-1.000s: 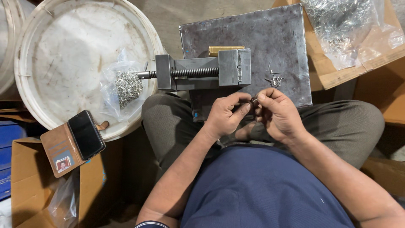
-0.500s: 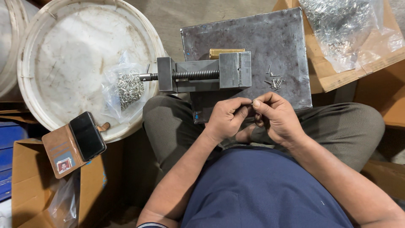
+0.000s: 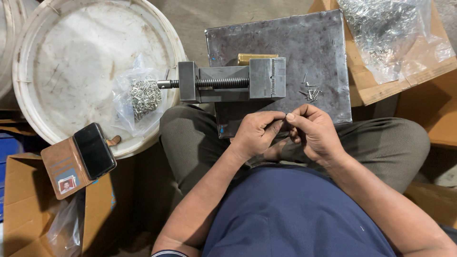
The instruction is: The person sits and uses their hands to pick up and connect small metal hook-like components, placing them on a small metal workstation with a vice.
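1. Grey steel plate [image 3: 314, 52] lies in the upper middle of the frame, resting on the seated person's lap, with a small machine vise [image 3: 233, 82] on its near-left part, the screw pointing left.
2. Just right of the vise, a few small metal pins [image 3: 309, 90] lie loose on the plate.
3. Below the plate's near edge, at frame centre, the left hand [image 3: 254, 133] and the right hand [image 3: 314, 133] meet fingertip to fingertip.
4. Both hands are curled and pinch together at one spot; whatever sits between the fingertips is too small to make out.
5. The hands hover over the lap, near the loose pins and not touching the vise.
6. At upper left, a white round bucket lid [image 3: 71, 62] carries a clear bag of small metal parts [image 3: 140, 97], just left of the vise screw.
7. At lower left, a phone in a brown wallet case [image 3: 78, 159] rests partly on the lid's edge and partly on a cardboard box [image 3: 24, 209].
8. At upper right, a large clear plastic bag of shiny metal pieces [image 3: 385, 33] lies on brown cardboard [image 3: 366, 90].
9. The person wears a dark blue shirt [image 3: 295, 214] and grey-green trousers [image 3: 190, 138].
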